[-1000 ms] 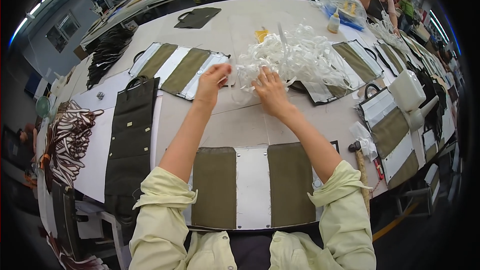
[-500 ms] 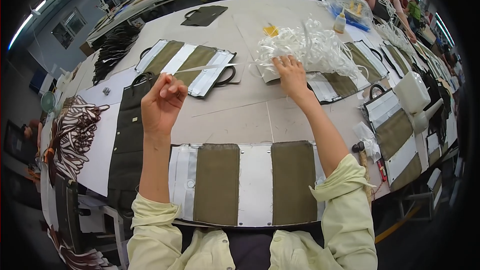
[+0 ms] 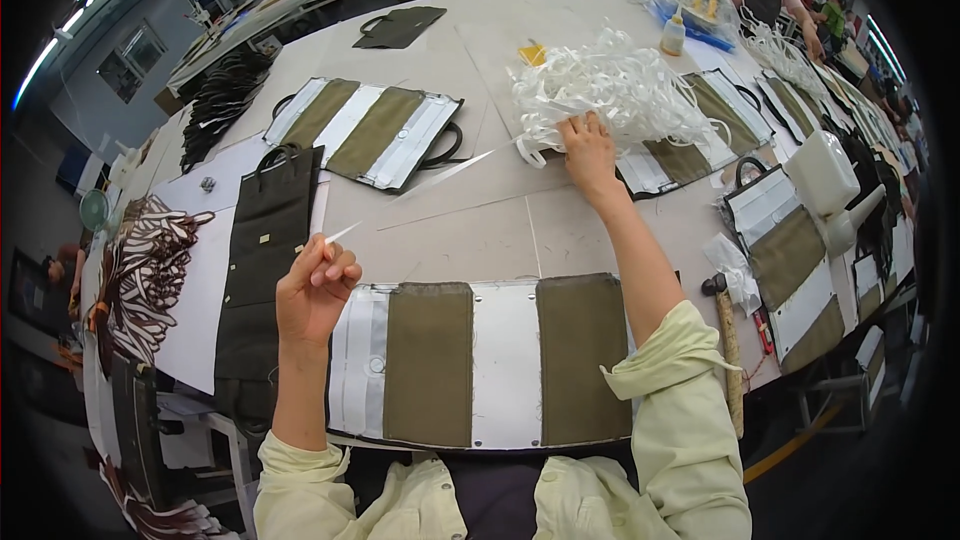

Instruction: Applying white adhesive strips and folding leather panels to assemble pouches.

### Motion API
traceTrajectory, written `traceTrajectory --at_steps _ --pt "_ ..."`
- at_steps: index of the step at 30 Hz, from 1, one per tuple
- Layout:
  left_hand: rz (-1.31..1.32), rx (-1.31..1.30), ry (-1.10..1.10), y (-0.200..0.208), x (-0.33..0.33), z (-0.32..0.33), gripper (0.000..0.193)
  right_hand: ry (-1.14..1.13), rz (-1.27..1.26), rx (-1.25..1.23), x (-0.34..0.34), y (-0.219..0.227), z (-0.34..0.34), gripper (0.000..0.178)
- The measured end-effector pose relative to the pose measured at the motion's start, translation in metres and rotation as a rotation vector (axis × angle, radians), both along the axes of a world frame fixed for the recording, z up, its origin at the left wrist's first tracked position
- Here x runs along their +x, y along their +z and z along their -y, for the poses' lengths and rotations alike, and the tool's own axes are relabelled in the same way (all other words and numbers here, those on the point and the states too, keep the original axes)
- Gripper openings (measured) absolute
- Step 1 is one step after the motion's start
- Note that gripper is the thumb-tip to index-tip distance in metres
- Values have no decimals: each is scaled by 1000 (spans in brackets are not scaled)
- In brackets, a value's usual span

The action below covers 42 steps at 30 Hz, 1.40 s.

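Observation:
My left hand (image 3: 312,285) is raised over the left end of a flat panel, its fingers closed in a pinch on a thin white strip (image 3: 462,168). The strip runs across the table towards a tangled heap of white strips (image 3: 625,85); its middle is faint and blurred. On the heap's near edge lies my right hand (image 3: 590,158), fingers extended over the strips. Directly before me is the panel (image 3: 430,365), with olive fabric bands and white bands between them.
A similar handled bag (image 3: 375,130) lies beyond my left hand, a dark bag (image 3: 270,240) to its left. On the right are a hammer (image 3: 728,350), a white plastic container (image 3: 822,180) and another striped bag (image 3: 785,270). A glue bottle (image 3: 673,35) stands behind the heap.
My left hand has come down and nearer to me, drawing the strip along. My right hand stays at the heap, its fingers closer together. The view has shifted slightly.

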<state>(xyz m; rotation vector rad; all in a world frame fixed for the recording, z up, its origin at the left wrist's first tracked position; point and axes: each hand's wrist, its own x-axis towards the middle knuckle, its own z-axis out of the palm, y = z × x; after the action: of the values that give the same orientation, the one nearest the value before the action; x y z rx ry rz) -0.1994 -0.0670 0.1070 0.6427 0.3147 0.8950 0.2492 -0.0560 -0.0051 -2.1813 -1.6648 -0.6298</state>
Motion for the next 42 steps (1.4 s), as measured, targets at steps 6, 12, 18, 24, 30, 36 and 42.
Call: traceTrajectory --at_steps 6,12,18,24,30,36,42 --pt "-455 364 -97 -19 -14 15 21 -25 -14 -125 -5 3 -1 61" --pt "-872 750 -524 -10 17 28 20 351 -159 -39 -17 42 31 58" --pt "-673 1303 -564 -17 99 57 14 234 -271 181 -50 70 54 24" --pt "-543 1481 -465 -16 173 80 7 340 -1084 -306 -90 67 63 22" --pt "-627 831 -122 -26 211 15 18 344 -1379 -52 -52 103 73 23" --pt "-744 866 268 -54 255 -77 19 369 -1340 -60 -35 116 79 23" --pt "-595 1004 164 -74 291 -91 19 342 -1293 17 -24 124 78 21"
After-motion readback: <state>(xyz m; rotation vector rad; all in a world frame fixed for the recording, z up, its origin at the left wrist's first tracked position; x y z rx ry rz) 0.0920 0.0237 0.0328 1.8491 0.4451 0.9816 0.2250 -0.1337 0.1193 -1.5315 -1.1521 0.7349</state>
